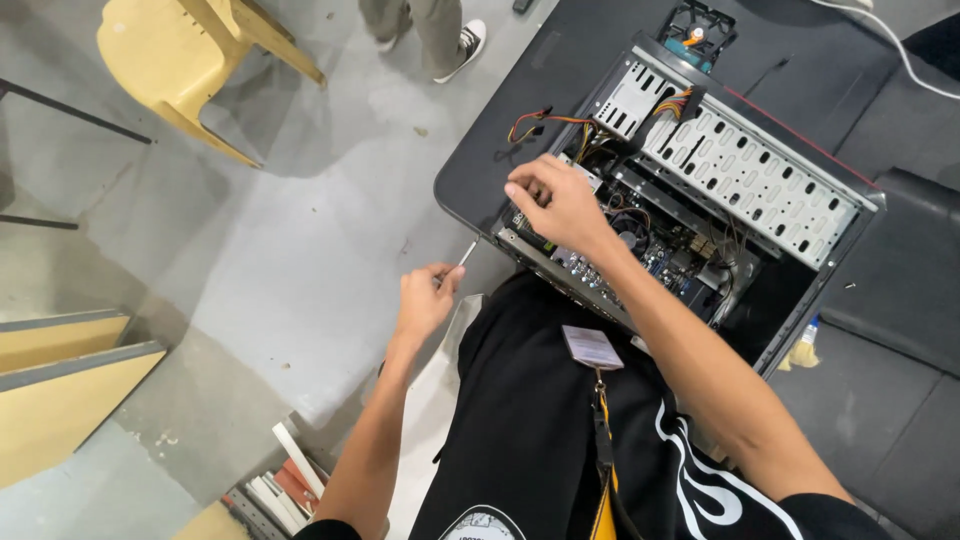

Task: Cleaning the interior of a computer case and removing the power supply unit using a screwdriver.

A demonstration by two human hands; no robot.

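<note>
A dark table (pixel 520 110) carries an open computer case (pixel 700 190), lying on its side just beyond the right hand (pixel 560 205). A perforated metal drive cage (pixel 750 175) fills the far half of the case, away from that hand, and the circuit board (pixel 660 255) lies just behind and beneath the wrist. Coloured wires (pixel 540 122) trail out of the case just past the fingertips. The right hand rests over the near corner of the case, its fingers pinched together at the tips; what they pinch, if anything, is too small to tell. The left hand (pixel 425 300) hangs off the table edge, nearer the body and well to the left of the right one, closed around a screwdriver (pixel 467 253) whose thin shaft points up toward the case corner, stopping just short of the right hand.
</note>
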